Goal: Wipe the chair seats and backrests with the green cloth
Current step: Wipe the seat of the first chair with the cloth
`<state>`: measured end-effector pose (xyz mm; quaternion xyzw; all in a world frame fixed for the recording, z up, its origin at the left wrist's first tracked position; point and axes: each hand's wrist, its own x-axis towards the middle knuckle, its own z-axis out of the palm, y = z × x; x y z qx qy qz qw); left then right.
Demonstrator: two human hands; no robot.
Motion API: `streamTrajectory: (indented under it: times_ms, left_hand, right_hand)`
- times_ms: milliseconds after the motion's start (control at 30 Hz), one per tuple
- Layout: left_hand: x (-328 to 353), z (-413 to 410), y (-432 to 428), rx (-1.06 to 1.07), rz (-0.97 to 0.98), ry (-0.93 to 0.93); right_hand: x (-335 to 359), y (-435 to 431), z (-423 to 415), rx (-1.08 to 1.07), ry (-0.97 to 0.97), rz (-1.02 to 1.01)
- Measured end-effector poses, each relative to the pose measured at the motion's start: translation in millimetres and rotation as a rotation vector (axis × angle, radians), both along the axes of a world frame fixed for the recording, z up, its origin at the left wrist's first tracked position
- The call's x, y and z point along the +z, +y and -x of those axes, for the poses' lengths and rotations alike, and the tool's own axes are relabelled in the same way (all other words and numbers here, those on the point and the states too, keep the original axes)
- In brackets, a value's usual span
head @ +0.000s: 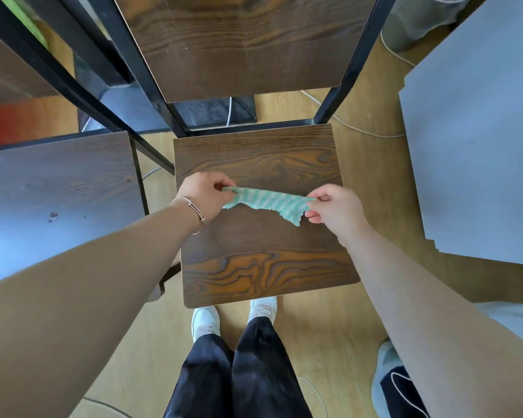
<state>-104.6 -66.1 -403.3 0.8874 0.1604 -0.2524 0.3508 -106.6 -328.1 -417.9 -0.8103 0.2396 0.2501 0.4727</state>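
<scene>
A green and white striped cloth (269, 203) is stretched out just above the dark wooden chair seat (266, 267) in front of me. My left hand (204, 196) pinches its left end, and my right hand (334, 208) pinches its right end. The cloth sags a little between them, and its lower right corner hangs down. The chair's wooden backrest (242, 46) rises beyond the seat between black metal posts.
A second dark chair seat (58, 188) stands close on the left, with its black frame (73, 86) slanting behind it. A grey tabletop (477, 146) fills the right side. White cables lie on the wooden floor (372, 164). My feet stand at the seat's front edge.
</scene>
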Motion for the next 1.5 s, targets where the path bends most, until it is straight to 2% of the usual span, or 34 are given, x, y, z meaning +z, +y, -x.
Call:
streamTrajectory:
  times_ms: [67, 167, 267, 367, 433, 533, 667, 767, 833, 900, 967, 1067, 1167, 1233, 1300, 1367, 1500]
  left_hand:
    - [5.5, -0.2, 4.4, -0.039, -0.027, -0.094]
    - [1.4, 9.0, 8.8, -0.142, -0.058, -0.229]
    - [-17.5, 31.3, 7.8, -0.249, -0.078, -0.248]
    - [-37.8, 58.1, 1.1, -0.329, -0.115, -0.171]
    - [-45.1, 74.3, -1.4, -0.35, -0.125, -0.111]
    - [-49.2, 93.1, 3.8, -0.298, -0.14, -0.153]
    - [-42.2, 103.7, 19.7, -0.251, -0.291, -0.14]
    - [-36.5, 106.9, 32.8, -0.219, -0.358, -0.102]
    - [-33.3, 109.1, 40.9, -0.199, -0.373, -0.082]
    - [-30.5, 111.2, 47.9, -0.195, -0.399, -0.083]
    - [-27.1, 113.3, 53.0, -0.188, -0.422, -0.093]
    - [-24.6, 117.6, 58.9, -0.177, -0.432, -0.108]
    - [-26.4, 123.9, 65.0, -0.175, -0.432, -0.1]
    - [-28.1, 128.2, 69.7, -0.149, -0.422, -0.09]
    - [-30.1, 132.3, 73.8, -0.12, -0.415, -0.087]
    - [-31.5, 136.3, 76.6, -0.107, -0.412, -0.082]
    - [-33.4, 140.1, 80.0, -0.101, -0.403, -0.086]
  right_hand:
    - [3.2, 1.8, -6.4, 0.01, -0.107, 0.008]
    - [3.6, 1.9, -3.8, 0.126, -0.22, 0.144]
    - [-8.6, -3.1, 16.0, 0.166, -0.205, 0.194]
    - [-25.4, -9.7, 47.8, 0.14, -0.098, 0.18]
    - [-31.6, -10.4, 64.2, 0.01, -0.037, 0.119]
    - [-35.2, -2.5, 72.9, -0.21, -0.021, 0.044]
    - [-37.9, 10.4, 61.2, -0.438, 0.074, 0.024]
    - [-36.1, 15.7, 46.4, -0.703, 0.231, -0.177]
    - [-31.6, 18.4, 42.1, -0.79, 0.315, -0.285]
    - [-27.0, 26.0, 41.6, -0.705, 0.33, -0.318]
    - [-18.8, 42.4, 41.3, -0.532, 0.233, -0.325]
    - [-7.2, 77.1, 45.1, -0.15, 0.071, -0.233]
    - [-12.9, 100.4, 55.8, 0.177, 0.034, -0.125]
    - [-23.3, 103.4, 61.9, 0.308, -0.032, 0.027]
    - [-30.9, 102.4, 64.8, 0.412, -0.214, 0.247]
    - [-37.5, 103.6, 67.5, 0.537, -0.348, 0.356]
    - [-55.2, 112.4, 71.0, 0.871, -0.328, 0.478]
